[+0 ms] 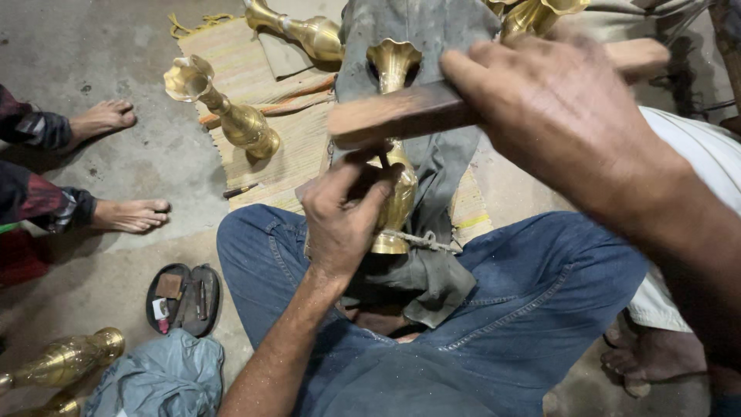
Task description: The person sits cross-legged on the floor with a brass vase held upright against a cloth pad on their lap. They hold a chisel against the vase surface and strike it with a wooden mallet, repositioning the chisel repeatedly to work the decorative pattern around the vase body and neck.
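A bare concrete floor (116, 62) fills the left of the frame, with a woven straw mat (262, 85) spread across the upper middle. The person sits cross-legged in blue jeans (494, 309). At the centre of the frame a brass vase (395, 193) lies over a grey cloth (440, 154), tied at its foot with a cord (421, 241).

The left hand (340, 216), centre frame, has its fingers (370, 181) pinched around a thin dark metal tool whose tip seems to meet the vase's body. The right hand (556, 116), upper right, is clenched around a wooden mallet (394, 116) held above that tool.

To work well here, I would judge: keep the tool steady against the brass, strike squarely and lightly, and hold the vase pinned so it cannot roll.

2 more brass vases (231, 108) lie on the mat at upper left, and another person's bare feet (123, 216) rest at the left edge. An open tool case (181, 297) sits at lower left.
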Demonstrator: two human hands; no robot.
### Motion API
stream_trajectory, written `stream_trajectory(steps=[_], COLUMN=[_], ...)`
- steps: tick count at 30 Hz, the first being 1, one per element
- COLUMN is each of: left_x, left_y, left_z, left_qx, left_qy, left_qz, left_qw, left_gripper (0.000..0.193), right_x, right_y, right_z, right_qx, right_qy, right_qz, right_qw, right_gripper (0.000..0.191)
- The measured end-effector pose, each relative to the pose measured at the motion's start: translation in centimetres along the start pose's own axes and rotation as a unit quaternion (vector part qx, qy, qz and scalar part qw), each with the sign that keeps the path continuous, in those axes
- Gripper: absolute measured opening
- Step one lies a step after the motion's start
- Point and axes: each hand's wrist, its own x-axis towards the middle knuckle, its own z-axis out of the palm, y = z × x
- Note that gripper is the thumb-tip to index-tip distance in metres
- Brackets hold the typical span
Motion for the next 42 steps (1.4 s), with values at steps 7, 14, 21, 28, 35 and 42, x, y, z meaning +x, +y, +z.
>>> stream_trajectory(steps=[7, 14, 21, 28, 35, 42], left_x=[-0.2, 0.1, -0.3, -0.9, -2.5, -3.3], left_y=[0.0, 0.3, 0.5, -0.7, -0.5, 0.7], left_z=[-0.2, 0.0, -0.2, 0.0, -1.3, -1.9], left_qx=[0.021, 0.037, 0.007, -0.043, -0.147, 0.136], left_qy=[-0.012, -0.005, -0.011, 0.017, 0.146, 0.015], left_qz=[0.009, 0.011, 0.003, -0.019, -0.109, -0.12], left_qw=[1.0, 0.999, 1.0, 0.999, 0.972, 0.983], left_gripper=[0.03, 0.028, 0.031, 0.026, 0.021, 0.023], right_x=[0.2, -0.2, 0.6, -0.5, 0.5, -1.5], right_y=[-0.2, 0.0, -0.4, 0.4, -1.7, -4.5], right_z=[0.3, 0.2, -0.6, 2.3, 7.7, 8.3], right_qx=[-0.046, -0.011, 0.063, -0.007, 0.471, 0.513], right_qy=[-0.033, 0.039, -0.027, 0.02, -0.026, -0.102], right_qz=[-0.015, -0.026, 0.018, -0.005, 0.148, 0.159], right_qw=[0.998, 0.999, 0.998, 1.0, 0.869, 0.838], right_gripper=[0.012, 0.018, 0.021, 0.021, 0.057, 0.062])
